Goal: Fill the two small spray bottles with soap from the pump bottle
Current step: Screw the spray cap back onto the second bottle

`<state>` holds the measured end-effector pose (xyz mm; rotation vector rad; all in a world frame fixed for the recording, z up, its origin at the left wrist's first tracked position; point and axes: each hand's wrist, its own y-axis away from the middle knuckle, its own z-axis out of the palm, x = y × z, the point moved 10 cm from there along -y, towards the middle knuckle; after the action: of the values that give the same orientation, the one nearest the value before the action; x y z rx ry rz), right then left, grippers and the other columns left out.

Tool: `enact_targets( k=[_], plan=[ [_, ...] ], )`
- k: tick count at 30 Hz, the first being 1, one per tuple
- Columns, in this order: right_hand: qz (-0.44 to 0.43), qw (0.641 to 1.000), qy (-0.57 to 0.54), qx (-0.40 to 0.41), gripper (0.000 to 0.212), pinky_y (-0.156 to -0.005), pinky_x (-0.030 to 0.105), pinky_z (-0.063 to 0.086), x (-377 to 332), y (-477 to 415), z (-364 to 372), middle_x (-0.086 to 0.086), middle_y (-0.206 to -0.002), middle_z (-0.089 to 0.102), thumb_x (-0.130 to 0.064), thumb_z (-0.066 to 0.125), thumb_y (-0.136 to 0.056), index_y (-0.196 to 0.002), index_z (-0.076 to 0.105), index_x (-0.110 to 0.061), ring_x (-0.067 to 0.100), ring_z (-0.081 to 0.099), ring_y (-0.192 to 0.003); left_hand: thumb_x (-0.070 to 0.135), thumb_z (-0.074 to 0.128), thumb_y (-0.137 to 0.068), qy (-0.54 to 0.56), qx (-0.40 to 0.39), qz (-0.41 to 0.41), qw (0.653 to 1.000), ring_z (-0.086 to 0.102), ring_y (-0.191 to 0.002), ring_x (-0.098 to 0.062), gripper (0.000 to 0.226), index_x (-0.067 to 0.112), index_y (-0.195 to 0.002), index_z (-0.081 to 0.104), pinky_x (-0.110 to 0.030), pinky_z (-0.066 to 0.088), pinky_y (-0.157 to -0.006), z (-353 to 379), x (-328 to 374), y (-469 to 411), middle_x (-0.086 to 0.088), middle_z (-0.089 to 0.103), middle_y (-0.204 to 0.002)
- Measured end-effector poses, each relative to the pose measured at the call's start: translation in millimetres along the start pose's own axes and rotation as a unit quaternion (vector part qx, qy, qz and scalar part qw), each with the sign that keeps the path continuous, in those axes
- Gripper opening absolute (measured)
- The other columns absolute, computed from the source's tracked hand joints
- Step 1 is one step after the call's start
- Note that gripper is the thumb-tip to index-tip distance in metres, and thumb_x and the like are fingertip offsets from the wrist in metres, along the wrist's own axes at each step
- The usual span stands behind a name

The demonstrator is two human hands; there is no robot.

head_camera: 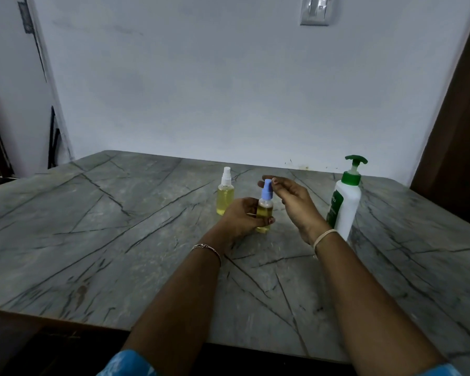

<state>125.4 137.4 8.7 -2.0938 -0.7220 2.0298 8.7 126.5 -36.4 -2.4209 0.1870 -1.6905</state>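
Surface: a grey stone-patterned table crossed by dark vein lines, its near edge rimmed in brown, its far edge against the wall.
Room: a pale, scuffed wall behind the table; a switch plate high on it; a dark brown panel at the right edge; a dark opening at far left.
Left hand: fingers wrapped around the body of the blue-capped spray bottle, holding it upright at the table's middle.
Right hand: fingertips loosely curled at the bottle's blue spray head; whether they pinch it cannot be told.
White-capped spray bottle: stands upright just behind the left hand, filled with yellow liquid, untouched.
Pump bottle: white with a green pump and label, upright to the right of the right wrist.
Wrists: a thin bracelet on the left, a pale band on the right.
Sleeves: blue fabric at the bottom edge.
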Motion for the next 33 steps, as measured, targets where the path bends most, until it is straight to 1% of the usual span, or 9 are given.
enact_targets(
  k=[2, 9, 11, 14, 18, 22, 25, 28, 33],
  plan=[
    [-0.003, 1.0, -0.002, 0.006, 0.027, -0.077, 0.005, 0.045, -1.7, -0.5, -0.3, 0.005, -0.111, 0.07, -0.014, 0.044, -0.101, -0.114, 0.067, -0.008, 0.002, 0.063, -0.099, 0.01, 0.08, -0.075, 0.005, 0.004, 0.001, 1.0, 0.066, -0.102, -0.022, 0.049, 0.003, -0.119, 0.06, -0.034, 0.053, -0.093, -0.8, 0.8, 1.7, -0.013, 0.069, -0.113],
    [-0.011, 0.996, 0.007, 0.091, 0.024, -0.084, 0.026, 0.05, -1.8, -3.5, -22.1, 0.007, -0.102, 0.071, -0.009, 0.047, -0.098, -0.101, 0.07, -0.004, 0.009, 0.069, -0.085, 0.01, 0.079, -0.075, 0.008, 0.013, 0.005, 1.0, 0.063, -0.093, -0.012, 0.046, 0.005, -0.117, 0.061, -0.011, 0.051, -0.074, -2.1, 1.9, 4.3, -0.008, 0.069, -0.109],
    [-0.01, 0.996, 0.01, 0.084, 0.022, -0.081, 0.02, 0.049, -0.7, -2.5, -19.4, 0.005, -0.104, 0.07, -0.009, 0.048, -0.098, -0.103, 0.069, -0.006, 0.009, 0.066, -0.088, 0.01, 0.079, -0.076, 0.013, 0.011, 0.004, 1.0, 0.063, -0.092, -0.012, 0.045, 0.005, -0.117, 0.061, -0.01, 0.051, -0.072, -1.5, 1.6, 4.4, -0.007, 0.069, -0.106],
    [-0.004, 0.999, 0.027, 0.042, 0.024, -0.067, 0.004, 0.043, 0.6, -1.0, -5.5, 0.003, -0.107, 0.069, -0.011, 0.047, -0.099, -0.112, 0.067, -0.009, 0.005, 0.061, -0.092, 0.013, 0.08, -0.075, 0.014, 0.007, 0.004, 1.0, 0.065, -0.096, -0.015, 0.048, 0.006, -0.118, 0.061, -0.019, 0.053, -0.079, -0.8, 0.6, 3.5, -0.008, 0.07, -0.11],
    [-0.006, 0.998, 0.017, 0.055, 0.027, -0.068, 0.008, 0.045, -0.4, -0.4, -9.1, 0.008, -0.106, 0.068, -0.005, 0.043, -0.099, -0.112, 0.066, -0.002, 0.007, 0.064, -0.087, 0.012, 0.08, -0.074, 0.026, 0.009, 0.0, 1.0, 0.066, -0.099, -0.018, 0.045, 0.007, -0.115, 0.062, -0.032, 0.053, -0.091, -0.9, -1.5, 3.4, -0.009, 0.07, -0.11],
    [-0.005, 0.996, 0.027, 0.086, 0.024, -0.063, 0.005, 0.043, 1.4, -0.3, -23.1, 0.007, -0.1, 0.068, -0.008, 0.045, -0.099, -0.109, 0.067, -0.005, 0.006, 0.064, -0.081, 0.013, 0.08, -0.075, 0.013, 0.008, 0.007, 1.0, 0.065, -0.097, -0.014, 0.041, 0.01, -0.113, 0.063, -0.028, 0.052, -0.09, -0.9, -1.1, 3.0, -0.008, 0.07, -0.11],
    [0.004, 0.998, 0.031, 0.057, 0.024, -0.063, 0.002, 0.042, 3.0, -0.4, -14.4, 0.005, -0.108, 0.068, -0.009, 0.048, -0.098, -0.113, 0.066, -0.007, 0.005, 0.061, -0.09, 0.013, 0.08, -0.075, 0.013, 0.006, 0.005, 1.0, 0.065, -0.097, -0.014, 0.043, 0.009, -0.115, 0.063, -0.026, 0.052, -0.088, -0.4, -0.6, 2.7, -0.008, 0.07, -0.11],
    [0.012, 0.999, 0.015, 0.03, 0.025, -0.063, 0.003, 0.043, 2.2, 1.2, -2.4, 0.008, -0.109, 0.068, -0.006, 0.046, -0.099, -0.116, 0.064, -0.003, 0.002, 0.063, -0.087, 0.015, 0.08, -0.075, 0.008, 0.007, -0.001, 1.0, 0.066, -0.101, -0.018, 0.048, 0.008, -0.118, 0.062, -0.031, 0.052, -0.093, -0.6, -1.3, 2.2, -0.009, 0.07, -0.112],
    [0.0, 0.996, 0.024, 0.085, 0.024, -0.062, 0.004, 0.043, 0.5, 1.5, -21.2, 0.012, -0.104, 0.067, -0.007, 0.046, -0.098, -0.112, 0.066, -0.004, 0.005, 0.064, -0.081, 0.014, 0.08, -0.075, 0.015, 0.007, 0.0, 1.0, 0.065, -0.102, -0.018, 0.046, 0.008, -0.117, 0.062, -0.031, 0.052, -0.092, -1.6, -3.0, 1.7, -0.008, 0.07, -0.111]
  ],
)
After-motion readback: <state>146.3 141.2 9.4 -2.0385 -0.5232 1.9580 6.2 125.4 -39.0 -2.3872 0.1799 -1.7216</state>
